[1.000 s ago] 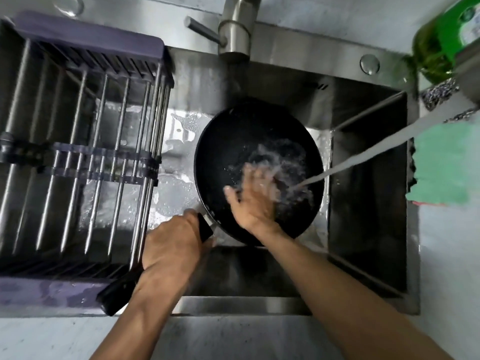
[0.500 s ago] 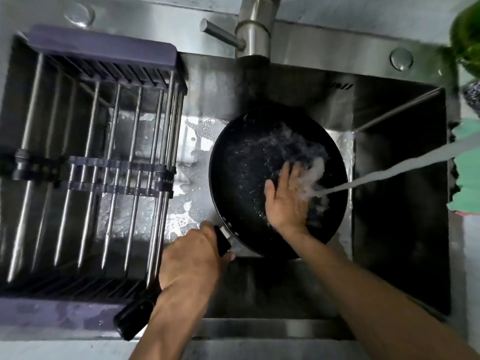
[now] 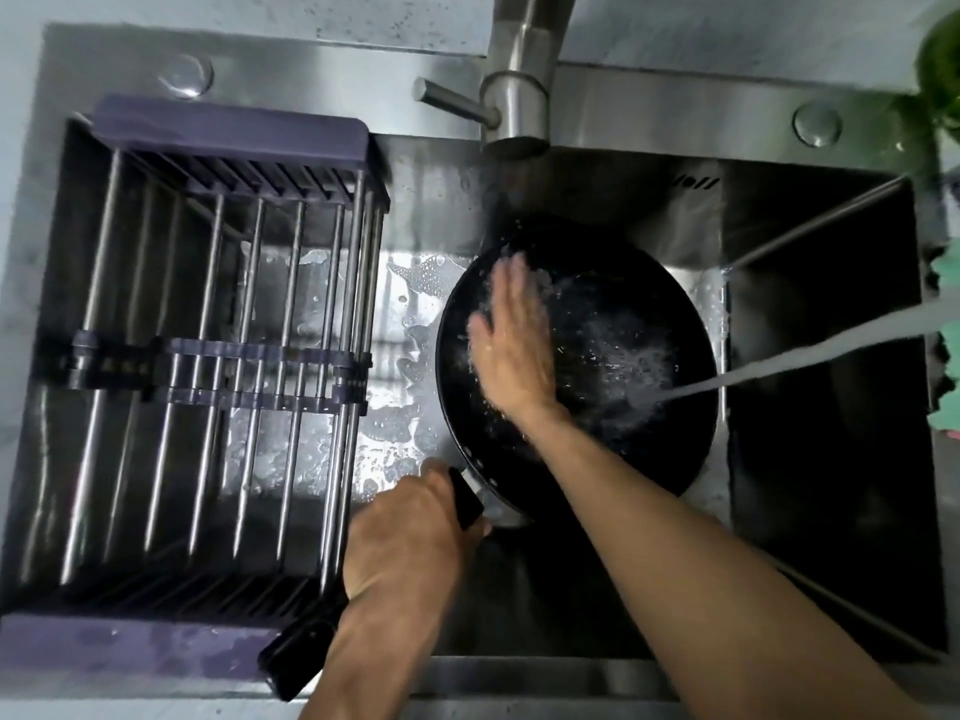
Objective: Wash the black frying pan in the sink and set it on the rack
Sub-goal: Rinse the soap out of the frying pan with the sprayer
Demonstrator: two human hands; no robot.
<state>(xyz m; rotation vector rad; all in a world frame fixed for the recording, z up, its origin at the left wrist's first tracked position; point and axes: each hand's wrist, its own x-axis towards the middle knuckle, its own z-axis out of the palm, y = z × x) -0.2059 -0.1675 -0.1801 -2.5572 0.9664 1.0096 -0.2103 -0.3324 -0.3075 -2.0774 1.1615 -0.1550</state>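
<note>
The black frying pan [image 3: 639,356] lies in the middle of the steel sink [image 3: 831,459], wet inside, with a stream of water [image 3: 810,356] hitting its right half from the right. My left hand [image 3: 410,532] grips the pan's black handle at the pan's near left; the handle's end sticks out below my wrist. My right hand [image 3: 511,340] lies flat with straight fingers on the left inner surface of the pan, blurred by motion. The rack [image 3: 223,366], steel bars in a purple frame, sits over the left side of the sink.
The steel faucet [image 3: 519,85] stands at the back edge above the pan. A green bottle [image 3: 940,70] and a green cloth [image 3: 948,324] show at the right border. Suds and water lie on the sink floor between rack and pan.
My right hand has swept from the pan's centre-right, under the stream, to its left side. The left hand keeps its grip on the handle. The view has shifted slightly.
</note>
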